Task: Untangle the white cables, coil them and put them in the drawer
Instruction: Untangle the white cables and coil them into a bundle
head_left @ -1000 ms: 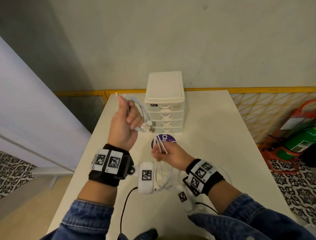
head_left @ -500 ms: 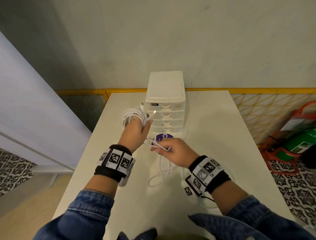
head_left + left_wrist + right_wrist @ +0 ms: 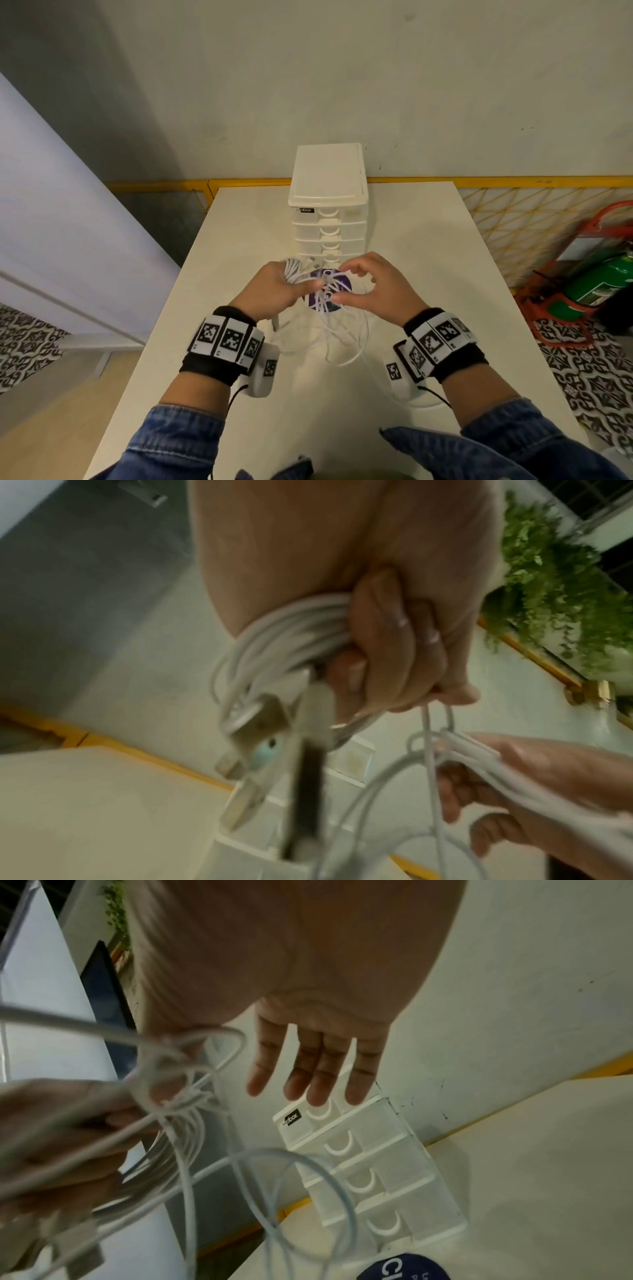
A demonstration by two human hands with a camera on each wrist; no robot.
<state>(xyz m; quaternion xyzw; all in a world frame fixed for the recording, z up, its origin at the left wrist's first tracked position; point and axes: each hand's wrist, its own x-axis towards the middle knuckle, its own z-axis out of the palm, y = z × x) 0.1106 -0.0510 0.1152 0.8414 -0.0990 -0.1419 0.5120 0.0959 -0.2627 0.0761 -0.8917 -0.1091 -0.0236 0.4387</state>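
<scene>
The tangle of thin white cables (image 3: pixel 337 308) hangs above the white tabletop (image 3: pixel 428 274), held up between both hands just in front of the small white plastic drawer unit (image 3: pixel 329 219). Part of it is wound into a tight coil (image 3: pixel 284 642) gripped in the left hand (image 3: pixel 274 291), whose fingers (image 3: pixel 394 647) are curled firmly round the bundle; several white plugs with metal ends (image 3: pixel 246 750) dangle from that coil, blurred in the left wrist view. From the coil, loose strands run to a knot (image 3: pixel 171 1091) between the hands, and wide loops (image 3: pixel 291 1191) droop below it towards the table.

The right hand (image 3: pixel 380 291) meets the knot from the other side. Its thumb and forefinger appear to pinch the strands near the knot, while its other fingers (image 3: pixel 318 1074) are stretched out nearly straight and hold nothing, pointing towards the drawer unit.

Under the hanging loops a round dark purple disc with white lettering (image 3: pixel 329 291) lies on the table, close to the foot of the drawer unit. The unit has four shallow translucent drawers with curved handles, all pushed in, and a black label at the top left corner.

Both wrists wear black bands with black-and-white square markers (image 3: pixel 229 339), and the sleeves are blue denim (image 3: pixel 178 442). To the right of the table stands a green cylinder in a red frame (image 3: pixel 596 281), beside a yellow mesh railing (image 3: pixel 513 219).
</scene>
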